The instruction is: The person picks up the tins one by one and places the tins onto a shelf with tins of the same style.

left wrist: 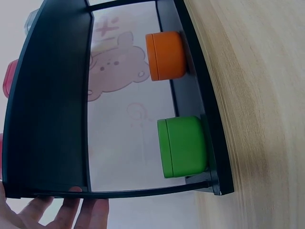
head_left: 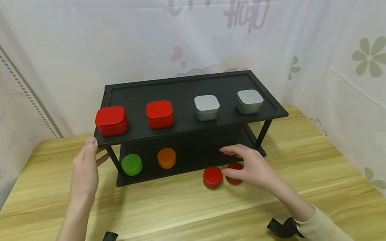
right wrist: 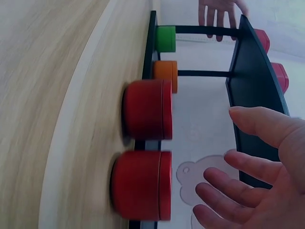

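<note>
From above, our right hand (head_left: pixel 252 166), fingers apart, partly covers a red container (head_left: pixel 236 166) on the table (head_left: pixel 179 224), beside another red one (head_left: pixel 212 177). Our left hand (head_left: pixel 86 171) grips the black rack (head_left: pixel 180 88), some fingers hidden. Its lower shelf holds a green container (head_left: pixel 132 165) and an orange container (head_left: pixel 166 158).

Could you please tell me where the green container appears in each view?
Head: the green container, at the left end of the lower shelf.
Left wrist: right of centre, lower half.
Right wrist: near the top, just right of centre.
Shared landmark: the orange container, next to it in all three.
</note>
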{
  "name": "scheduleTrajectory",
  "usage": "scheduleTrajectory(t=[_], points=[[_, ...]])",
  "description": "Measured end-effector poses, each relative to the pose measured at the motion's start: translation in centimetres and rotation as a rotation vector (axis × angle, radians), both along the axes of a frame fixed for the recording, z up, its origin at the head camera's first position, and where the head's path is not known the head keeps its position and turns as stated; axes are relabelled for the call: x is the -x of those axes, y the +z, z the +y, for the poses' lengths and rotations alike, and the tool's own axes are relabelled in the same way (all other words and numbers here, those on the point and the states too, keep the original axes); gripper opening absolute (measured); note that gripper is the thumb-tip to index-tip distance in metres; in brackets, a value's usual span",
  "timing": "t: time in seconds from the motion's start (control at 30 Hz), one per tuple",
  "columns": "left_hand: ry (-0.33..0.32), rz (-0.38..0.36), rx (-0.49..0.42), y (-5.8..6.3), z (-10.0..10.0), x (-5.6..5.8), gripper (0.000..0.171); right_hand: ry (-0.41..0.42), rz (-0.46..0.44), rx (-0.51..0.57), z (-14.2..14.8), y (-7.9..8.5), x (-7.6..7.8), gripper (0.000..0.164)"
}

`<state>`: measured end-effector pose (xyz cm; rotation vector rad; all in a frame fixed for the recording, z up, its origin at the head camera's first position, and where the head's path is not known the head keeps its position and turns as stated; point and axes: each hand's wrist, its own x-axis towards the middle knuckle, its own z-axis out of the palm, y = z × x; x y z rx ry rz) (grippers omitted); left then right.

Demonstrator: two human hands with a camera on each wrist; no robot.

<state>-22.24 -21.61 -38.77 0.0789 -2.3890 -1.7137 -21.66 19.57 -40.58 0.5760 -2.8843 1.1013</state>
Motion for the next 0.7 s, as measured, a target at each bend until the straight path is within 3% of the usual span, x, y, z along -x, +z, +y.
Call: scheduleTrajectory(t=[0.3, 0.7], points=[[0.012, 0.022, -0.012, 0.0, 0.2, 0.0, 0.064, 0.050, -0.040, 0.035, 2.1, -0.6, 0.4, 0.057], [0.011, 0.033, -0.016, -0.2, 0.2, 0.1, 0.064, 0.087, -0.118, -0.030, 3.8, -1.6, 1.2, 0.067]])
